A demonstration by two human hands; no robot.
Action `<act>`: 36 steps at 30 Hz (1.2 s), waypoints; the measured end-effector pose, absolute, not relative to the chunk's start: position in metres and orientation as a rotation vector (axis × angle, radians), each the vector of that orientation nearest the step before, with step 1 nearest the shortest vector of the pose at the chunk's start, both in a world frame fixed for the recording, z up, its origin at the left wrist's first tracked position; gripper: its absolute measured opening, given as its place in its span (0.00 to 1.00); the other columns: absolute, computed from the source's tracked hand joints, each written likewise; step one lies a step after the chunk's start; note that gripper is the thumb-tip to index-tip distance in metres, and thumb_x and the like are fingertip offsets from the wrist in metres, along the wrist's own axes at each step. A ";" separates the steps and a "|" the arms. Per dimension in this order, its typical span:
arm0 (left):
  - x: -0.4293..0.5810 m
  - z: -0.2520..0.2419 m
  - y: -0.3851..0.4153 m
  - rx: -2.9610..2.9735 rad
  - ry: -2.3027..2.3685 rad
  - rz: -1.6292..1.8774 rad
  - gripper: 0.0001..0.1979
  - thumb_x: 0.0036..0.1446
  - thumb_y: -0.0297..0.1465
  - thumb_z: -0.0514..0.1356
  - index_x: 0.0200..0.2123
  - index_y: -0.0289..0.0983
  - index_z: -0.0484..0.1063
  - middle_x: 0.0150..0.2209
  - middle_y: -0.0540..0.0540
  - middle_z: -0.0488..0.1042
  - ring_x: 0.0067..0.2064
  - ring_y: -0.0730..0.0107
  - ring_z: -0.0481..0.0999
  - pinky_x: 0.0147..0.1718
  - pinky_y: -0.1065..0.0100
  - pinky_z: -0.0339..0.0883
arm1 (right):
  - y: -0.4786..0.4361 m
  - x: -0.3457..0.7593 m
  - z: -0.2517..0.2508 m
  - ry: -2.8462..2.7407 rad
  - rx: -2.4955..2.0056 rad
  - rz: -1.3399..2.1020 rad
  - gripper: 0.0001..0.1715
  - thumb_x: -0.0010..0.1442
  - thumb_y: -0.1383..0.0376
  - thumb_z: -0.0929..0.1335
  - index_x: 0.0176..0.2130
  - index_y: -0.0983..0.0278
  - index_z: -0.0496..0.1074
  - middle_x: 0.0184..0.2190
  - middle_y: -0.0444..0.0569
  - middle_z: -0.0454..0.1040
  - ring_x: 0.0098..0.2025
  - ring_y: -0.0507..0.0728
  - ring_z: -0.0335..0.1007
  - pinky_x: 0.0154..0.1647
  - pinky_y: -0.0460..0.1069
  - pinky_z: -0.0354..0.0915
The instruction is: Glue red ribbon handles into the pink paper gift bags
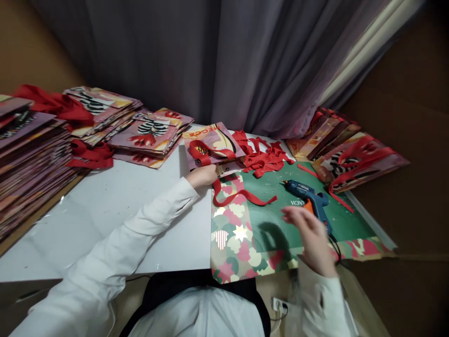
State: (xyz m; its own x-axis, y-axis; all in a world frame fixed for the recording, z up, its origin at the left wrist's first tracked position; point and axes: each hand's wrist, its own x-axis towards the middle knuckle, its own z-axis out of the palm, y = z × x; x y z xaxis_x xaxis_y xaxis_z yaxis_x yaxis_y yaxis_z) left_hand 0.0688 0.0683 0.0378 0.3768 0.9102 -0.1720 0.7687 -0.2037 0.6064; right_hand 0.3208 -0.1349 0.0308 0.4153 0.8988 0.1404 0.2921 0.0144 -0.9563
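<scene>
My left hand [202, 176] reaches across the white table [115, 210] and rests closed at the near edge of a printed paper bag [213, 146] with a red ribbon handle. A loose red ribbon strip [238, 196] lies just right of that hand on the patterned sheet [231, 243]. My right hand [310, 238] hovers blurred over the green mat [277, 215], fingers partly spread, holding nothing that I can see. A blue glue gun [310, 196] lies just beyond its fingertips.
Tall stacks of flat printed bags [31, 154] fill the left side, with more [147, 133] behind. A heap of red ribbons [263, 157] sits by the grey curtain [224, 61]. More bags [351, 157] lean at the right. A cardboard wall [414, 154] stands right.
</scene>
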 end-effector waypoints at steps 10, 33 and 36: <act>0.063 0.075 0.061 1.979 1.517 0.203 0.14 0.58 0.27 0.56 0.47 0.34 0.72 0.29 0.46 0.76 0.28 0.68 0.75 0.25 0.73 0.63 | -0.007 0.185 0.017 -1.740 -1.744 0.841 0.11 0.61 0.58 0.69 0.35 0.63 0.74 0.30 0.49 0.80 0.40 0.59 0.74 0.50 0.55 0.62; 0.046 0.083 0.067 1.905 1.474 0.181 0.23 0.60 0.32 0.54 0.59 0.39 0.66 0.29 0.50 0.76 0.25 0.70 0.71 0.23 0.73 0.60 | -0.185 0.357 -0.008 -0.283 -1.214 0.573 0.15 0.42 0.59 0.80 0.30 0.59 0.77 0.32 0.41 0.78 0.30 0.50 0.73 0.35 0.47 0.72; 0.050 0.080 0.064 1.952 1.492 0.141 0.23 0.59 0.32 0.54 0.58 0.37 0.68 0.32 0.46 0.78 0.28 0.69 0.74 0.25 0.73 0.63 | -0.149 0.346 0.010 -0.369 -0.888 0.624 0.12 0.48 0.58 0.78 0.32 0.56 0.76 0.31 0.35 0.75 0.31 0.45 0.71 0.42 0.44 0.71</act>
State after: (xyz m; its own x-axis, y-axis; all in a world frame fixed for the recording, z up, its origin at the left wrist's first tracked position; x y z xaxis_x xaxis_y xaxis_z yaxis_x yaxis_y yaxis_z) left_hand 0.0504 0.0640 0.0801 0.3410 0.8906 -0.3008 0.8187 -0.1241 0.5607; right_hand 0.3459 -0.1491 0.0098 0.7646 0.6429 0.0453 -0.3493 0.4724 -0.8092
